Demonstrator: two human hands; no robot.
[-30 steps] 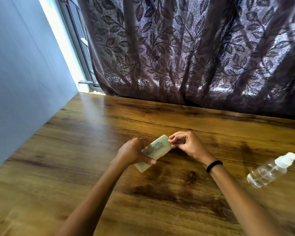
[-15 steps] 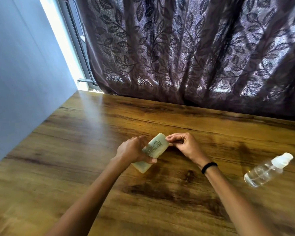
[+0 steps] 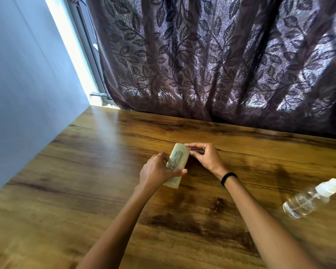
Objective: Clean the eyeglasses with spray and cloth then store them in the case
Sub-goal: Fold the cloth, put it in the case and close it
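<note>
A pale cream case [image 3: 177, 161] with dark print on its top face is held just above the wooden table [image 3: 85, 181], its long axis pointing away from me. My left hand [image 3: 157, 171] wraps around its middle from the left, thumb across the top. My right hand [image 3: 204, 157] pinches the case's far end. A slim dark piece [image 3: 200, 151] pokes out by those fingers; I cannot tell what it is. The eyeglasses and the cloth are not clearly visible. A clear spray bottle [image 3: 303, 203] with a white pump top lies on its side at the right.
A dark leaf-patterned curtain [image 3: 221, 65] hangs along the table's far edge. A pale wall [image 3: 27, 94] borders the table on the left, with a bright window gap in the corner. A black band sits on the right wrist.
The case has swung from a slanted position to point more directly away from me. Both hands kept their hold and shifted slightly with it. The bottle has not moved.
</note>
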